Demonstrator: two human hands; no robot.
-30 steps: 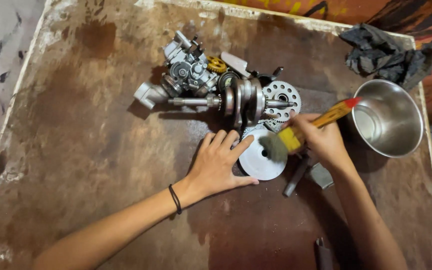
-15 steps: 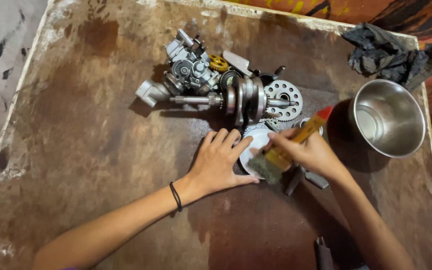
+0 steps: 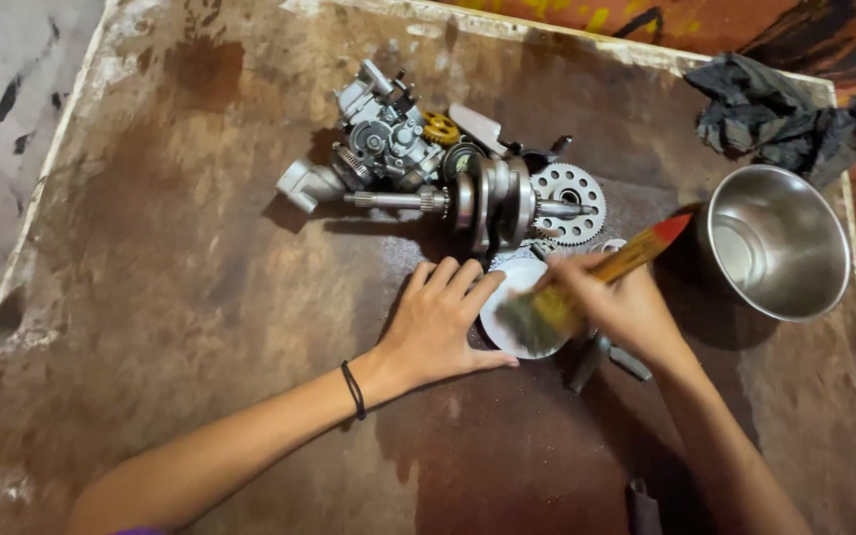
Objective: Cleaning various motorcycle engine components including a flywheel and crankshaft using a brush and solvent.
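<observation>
Here the right hand [image 3: 618, 309] grips a yellow-handled brush [image 3: 587, 287], bristles on a white round part [image 3: 519, 305] that the left hand [image 3: 438, 327] presses flat, fingers spread, on the bench [image 3: 170, 297]; engine parts [image 3: 448, 183] just beyond, steel cup [image 3: 780, 243] to the right

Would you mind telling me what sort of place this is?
Probably a small engine repair bench. Metal engine parts and a gear lie on a stained brown table, beside a steel cup and a dark rag.
</observation>
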